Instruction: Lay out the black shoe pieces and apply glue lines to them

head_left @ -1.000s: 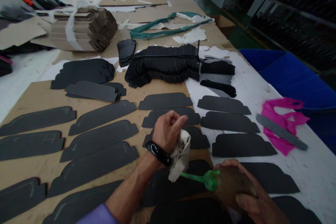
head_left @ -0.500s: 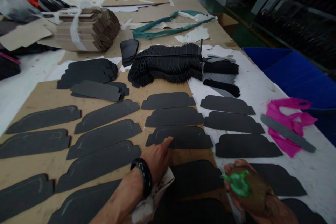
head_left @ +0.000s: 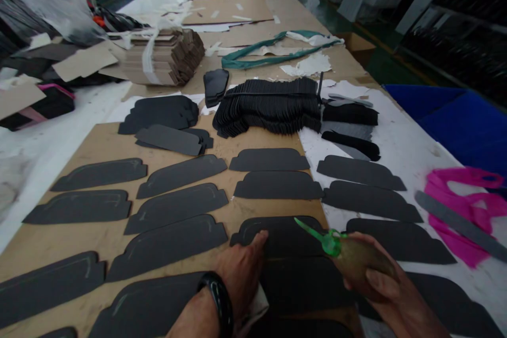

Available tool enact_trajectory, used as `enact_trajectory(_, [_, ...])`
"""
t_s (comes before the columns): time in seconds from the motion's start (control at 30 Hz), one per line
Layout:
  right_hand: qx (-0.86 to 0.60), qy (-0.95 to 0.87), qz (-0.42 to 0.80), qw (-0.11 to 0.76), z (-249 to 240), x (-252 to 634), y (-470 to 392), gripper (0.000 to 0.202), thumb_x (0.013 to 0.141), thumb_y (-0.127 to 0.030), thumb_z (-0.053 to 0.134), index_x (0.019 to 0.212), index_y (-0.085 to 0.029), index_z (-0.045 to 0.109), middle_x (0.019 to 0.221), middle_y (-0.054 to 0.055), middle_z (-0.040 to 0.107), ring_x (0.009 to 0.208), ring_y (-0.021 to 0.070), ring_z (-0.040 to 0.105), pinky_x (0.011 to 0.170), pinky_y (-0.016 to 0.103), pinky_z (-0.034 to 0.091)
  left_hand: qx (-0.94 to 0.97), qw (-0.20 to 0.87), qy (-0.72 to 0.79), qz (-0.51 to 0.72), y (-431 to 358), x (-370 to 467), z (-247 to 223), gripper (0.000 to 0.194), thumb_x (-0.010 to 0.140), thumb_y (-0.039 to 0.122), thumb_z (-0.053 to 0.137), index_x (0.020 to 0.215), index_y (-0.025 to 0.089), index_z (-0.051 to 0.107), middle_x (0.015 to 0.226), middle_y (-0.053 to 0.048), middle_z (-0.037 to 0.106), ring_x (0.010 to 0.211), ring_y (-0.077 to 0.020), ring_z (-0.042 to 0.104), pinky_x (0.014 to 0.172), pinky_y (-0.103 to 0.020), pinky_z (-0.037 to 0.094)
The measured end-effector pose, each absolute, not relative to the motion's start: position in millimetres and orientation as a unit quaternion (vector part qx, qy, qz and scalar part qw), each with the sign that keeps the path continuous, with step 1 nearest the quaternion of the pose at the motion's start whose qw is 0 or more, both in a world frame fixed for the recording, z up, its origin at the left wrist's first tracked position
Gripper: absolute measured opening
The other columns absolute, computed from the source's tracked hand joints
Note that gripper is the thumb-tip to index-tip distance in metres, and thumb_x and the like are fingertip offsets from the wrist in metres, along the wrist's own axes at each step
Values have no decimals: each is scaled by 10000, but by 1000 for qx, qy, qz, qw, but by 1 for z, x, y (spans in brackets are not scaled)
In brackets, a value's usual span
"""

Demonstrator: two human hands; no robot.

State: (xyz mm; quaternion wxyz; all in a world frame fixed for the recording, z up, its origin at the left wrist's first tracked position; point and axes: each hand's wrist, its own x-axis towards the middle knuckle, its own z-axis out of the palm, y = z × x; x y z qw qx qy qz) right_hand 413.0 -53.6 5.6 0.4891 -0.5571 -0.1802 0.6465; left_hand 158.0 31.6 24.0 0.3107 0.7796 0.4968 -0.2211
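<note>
My left hand (head_left: 237, 264), with a black bracelet on the wrist, presses its index fingertip on a dark shaped piece (head_left: 289, 229) that has a faint glossy line along its upper left edge. Its other fingers are curled, and a pale cloth (head_left: 256, 303) sticks out from under the palm. To the right, my right hand (head_left: 380, 280) is wrapped round a brownish squeeze bottle (head_left: 362, 261). The bottle's green nozzle (head_left: 312, 231) points up and left above the same piece. Another dark piece (head_left: 303, 282) lies just below.
Rows of similar dark pieces (head_left: 174, 245) cover the board. Behind them are a black bundle (head_left: 269, 105), loose stacks (head_left: 158, 112) and a tied cardboard bundle (head_left: 164, 58). At the right lie a pink bag (head_left: 455, 216) and a blue bin (head_left: 439, 121).
My right hand has raised and turned the bottle, bringing its nozzle over the piece. The piece under my left fingertip has slid nearer, widening the gap behind it. The camera view has shifted.
</note>
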Motion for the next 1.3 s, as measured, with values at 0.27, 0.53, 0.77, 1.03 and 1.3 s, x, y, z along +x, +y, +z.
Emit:
enact_trajectory(0.27, [-679,-364,497,401,12,382,17,504,649,-410,665,1077,-246,454,1001,56,578,857,210,578,722,331,490,744,245,573,-243,80,160,23,733,738,50,383,1394,139,67,837,-171,668,802,-299,647,657,-417,505])
enact_trajectory(0.53, [-687,-558,375,275,2,352,58,429,673,-370,611,1053,-253,448,1052,31,545,930,187,543,821,326,432,746,251,570,-234,72,150,5,821,692,27,435,1390,179,31,773,-139,679,694,-301,653,575,-426,517])
enact_trajectory(0.77, [-675,-604,350,240,-3,343,67,410,689,-346,600,1057,-266,440,1068,18,537,966,181,528,844,326,419,740,274,566,-239,72,148,2,867,671,21,453,1386,176,-10,761,-137,684,687,-300,656,574,-418,516])
enact_trajectory(1.03, [-677,-606,350,230,-4,344,64,410,702,-345,591,1067,-246,434,1084,44,534,963,198,534,831,334,428,731,291,569,-240,73,150,6,851,677,20,429,1384,170,-21,775,-155,683,714,-290,654,608,-415,509])
enact_trajectory(1.3, [-692,-595,338,231,-5,342,70,397,695,-369,584,1046,-235,456,1061,46,548,961,205,535,833,346,426,731,291,566,-244,73,150,7,813,688,12,381,1384,153,-14,779,-164,679,710,-288,656,595,-405,508])
